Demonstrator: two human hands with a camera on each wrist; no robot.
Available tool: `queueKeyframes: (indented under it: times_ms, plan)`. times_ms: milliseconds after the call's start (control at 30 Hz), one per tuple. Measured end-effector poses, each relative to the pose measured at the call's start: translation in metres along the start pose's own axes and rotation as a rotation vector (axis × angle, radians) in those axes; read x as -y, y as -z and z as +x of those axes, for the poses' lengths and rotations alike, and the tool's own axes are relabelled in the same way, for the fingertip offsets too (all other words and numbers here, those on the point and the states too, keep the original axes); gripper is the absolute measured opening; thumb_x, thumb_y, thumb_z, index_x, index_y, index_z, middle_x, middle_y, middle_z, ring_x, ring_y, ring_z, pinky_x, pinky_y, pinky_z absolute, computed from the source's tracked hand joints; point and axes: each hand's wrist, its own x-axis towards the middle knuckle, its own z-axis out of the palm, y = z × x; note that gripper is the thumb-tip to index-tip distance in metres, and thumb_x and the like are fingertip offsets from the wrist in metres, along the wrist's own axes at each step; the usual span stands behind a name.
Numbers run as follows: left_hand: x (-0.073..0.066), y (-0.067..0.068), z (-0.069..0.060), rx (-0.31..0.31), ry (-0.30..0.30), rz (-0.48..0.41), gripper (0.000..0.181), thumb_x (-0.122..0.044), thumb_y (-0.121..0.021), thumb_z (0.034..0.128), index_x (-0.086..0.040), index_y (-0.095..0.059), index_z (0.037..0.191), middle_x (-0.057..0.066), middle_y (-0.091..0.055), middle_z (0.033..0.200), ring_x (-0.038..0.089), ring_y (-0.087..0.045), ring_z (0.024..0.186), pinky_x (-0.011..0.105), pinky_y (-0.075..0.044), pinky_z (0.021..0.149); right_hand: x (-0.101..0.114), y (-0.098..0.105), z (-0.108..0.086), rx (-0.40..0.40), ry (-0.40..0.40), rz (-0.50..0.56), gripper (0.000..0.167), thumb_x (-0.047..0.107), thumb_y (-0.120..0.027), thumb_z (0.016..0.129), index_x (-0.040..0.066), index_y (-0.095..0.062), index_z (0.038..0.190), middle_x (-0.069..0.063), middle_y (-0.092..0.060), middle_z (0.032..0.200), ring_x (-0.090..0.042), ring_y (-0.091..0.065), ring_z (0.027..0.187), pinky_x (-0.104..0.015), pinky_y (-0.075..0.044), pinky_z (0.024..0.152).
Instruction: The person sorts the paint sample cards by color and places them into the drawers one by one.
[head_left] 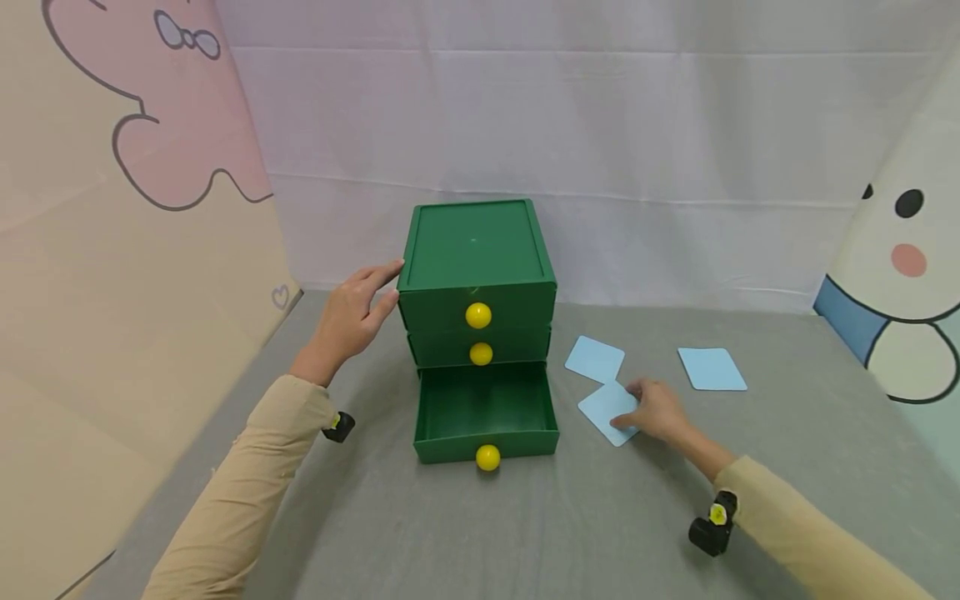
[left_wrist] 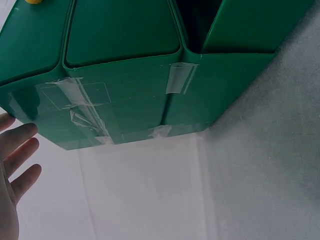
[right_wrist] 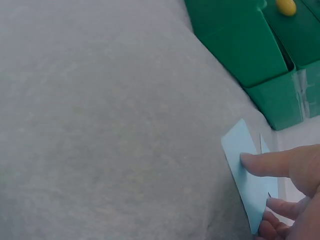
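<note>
A green cabinet of stacked drawers with yellow round knobs stands mid-table, its bottom drawer pulled out and bare inside. My left hand rests its fingertips against the cabinet's left side, fingers mostly straight. In the left wrist view, the left fingers lie by the taped green side. To the cabinet's right, my right hand pinches the near edge area of a light blue card between thumb and fingers. The right wrist view shows the thumb on that card's face.
A second light blue card lies just behind the held one, by the cabinet. Farther right lies another light blue card. Grey cloth covers the table; a pale curtain hangs behind, with printed cloth at both sides.
</note>
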Motion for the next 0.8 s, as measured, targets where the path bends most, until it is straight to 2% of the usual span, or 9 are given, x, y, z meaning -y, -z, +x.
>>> queueKeyframes:
  times_ms: [167, 333, 533, 633, 800]
  plan:
    - [0.001, 0.000, 0.000, 0.011, 0.007, 0.019, 0.044, -0.026, -0.044, 0.0961, -0.004, -0.046, 0.133, 0.016, -0.053, 0.126, 0.029, -0.048, 0.116, 0.048, -0.040, 0.092, -0.002, 0.006, 0.001, 0.084, -0.064, 0.156, 0.048, 0.003, -0.072, 0.073, -0.015, -0.047, 0.110, -0.022, -0.049, 0.093, -0.030, -0.047, 0.085, -0.036, -0.043, 0.069]
    - [0.001, 0.000, 0.000, 0.004, -0.006, 0.008, 0.046, -0.031, -0.041, 0.0970, -0.002, -0.047, 0.132, 0.017, -0.053, 0.126, 0.030, -0.048, 0.115, 0.048, -0.041, 0.090, -0.006, 0.015, 0.004, 0.195, -0.051, 0.283, 0.028, -0.003, -0.055, 0.084, -0.014, -0.048, 0.109, -0.009, -0.046, 0.084, -0.020, -0.043, 0.077, -0.028, -0.037, 0.062]
    - [0.002, -0.001, 0.000, -0.005, -0.017, -0.007, 0.051, -0.037, -0.036, 0.0977, -0.001, -0.047, 0.132, 0.017, -0.053, 0.125, 0.031, -0.047, 0.116, 0.049, -0.041, 0.090, -0.002, 0.036, 0.005, 0.352, -0.054, 0.407, 0.029, 0.001, -0.047, 0.089, -0.012, -0.047, 0.115, -0.006, -0.049, 0.088, -0.016, -0.044, 0.078, -0.030, -0.039, 0.066]
    - [0.002, -0.001, 0.000, -0.010, -0.018, -0.008, 0.050, -0.037, -0.037, 0.0977, -0.001, -0.047, 0.132, 0.017, -0.053, 0.125, 0.030, -0.048, 0.116, 0.049, -0.041, 0.090, 0.004, 0.049, 0.007, 0.388, -0.028, 0.419, 0.030, 0.004, -0.047, 0.091, -0.010, -0.046, 0.117, -0.005, -0.049, 0.090, -0.015, -0.044, 0.080, -0.031, -0.039, 0.069]
    - [0.002, -0.001, 0.000, -0.013, -0.020, -0.008, 0.050, -0.036, -0.037, 0.0975, -0.001, -0.047, 0.131, 0.017, -0.053, 0.125, 0.030, -0.048, 0.115, 0.048, -0.041, 0.089, 0.020, 0.071, 0.009, 0.402, 0.008, 0.424, 0.030, 0.008, -0.049, 0.092, -0.006, -0.045, 0.118, -0.005, -0.049, 0.091, -0.015, -0.044, 0.083, -0.033, -0.039, 0.075]
